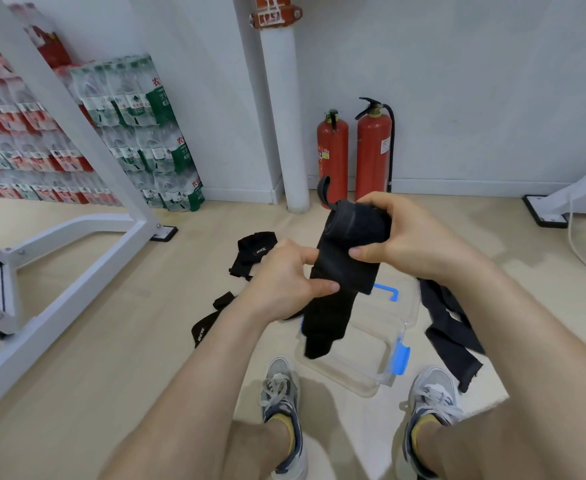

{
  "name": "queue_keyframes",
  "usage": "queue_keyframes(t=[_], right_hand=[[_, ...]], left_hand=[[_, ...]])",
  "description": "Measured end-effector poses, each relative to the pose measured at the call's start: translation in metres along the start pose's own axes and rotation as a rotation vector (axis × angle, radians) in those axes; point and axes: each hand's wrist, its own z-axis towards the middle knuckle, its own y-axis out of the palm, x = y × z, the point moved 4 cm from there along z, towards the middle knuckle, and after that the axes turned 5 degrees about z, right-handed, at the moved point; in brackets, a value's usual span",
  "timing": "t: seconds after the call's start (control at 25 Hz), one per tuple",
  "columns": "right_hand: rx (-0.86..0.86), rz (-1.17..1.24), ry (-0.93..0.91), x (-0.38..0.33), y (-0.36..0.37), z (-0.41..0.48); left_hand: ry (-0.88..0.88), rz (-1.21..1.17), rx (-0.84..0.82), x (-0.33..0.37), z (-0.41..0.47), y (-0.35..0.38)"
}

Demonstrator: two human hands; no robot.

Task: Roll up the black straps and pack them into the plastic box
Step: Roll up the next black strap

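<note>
Above the plastic box, I hold one black strap in both hands, at chest level. My right grip is curled round the rolled end, fingers over the top and thumb pressed underneath. My left grip pinches the flat run of the same strap just below the roll, between thumb and fingers. A small loop sticks up from the far end of the roll. The loose tail hangs straight down from my hands over the box's left side; I cannot tell whether its end touches the box.

The box is clear with blue latches and sits on the floor between my two grey shoes. A second black strap lies unrolled just right of the box. A third strap with white lettering lies to the left, and a crumpled black piece lies further back.

The floor is pale wood-effect. Two red fire extinguishers stand against the far wall beside a white pipe. Shrink-wrapped packs of bottled water are stacked at the left wall, behind a white metal frame.
</note>
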Motion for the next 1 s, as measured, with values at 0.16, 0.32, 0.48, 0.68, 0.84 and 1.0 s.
queue_keyframes(t=[0.16,0.32,0.48,0.68,0.84,1.0], right_hand=[[0.264,-0.128,0.0,0.012,0.011,0.006],[0.517,-0.116,0.077,0.022,0.003,0.006],[0.449,-0.072,0.019,0.017,0.016,0.009],[0.427,-0.096,-0.039,0.01,0.015,0.013],[0.566,-0.139,0.025,0.022,0.006,0.015],[0.512,-0.057,0.007,0.018,0.004,0.015]], left_hand=[[-0.029,0.331,0.037,0.021,-0.002,0.004],[0.256,0.557,0.279,0.058,-0.025,0.017],[-0.071,-0.19,0.118,0.03,-0.02,0.016],[-0.245,-0.27,-0.029,0.0,-0.017,0.009],[-0.14,0.091,-0.069,0.018,-0.019,0.02],[-0.155,0.136,-0.011,0.018,-0.018,0.012]])
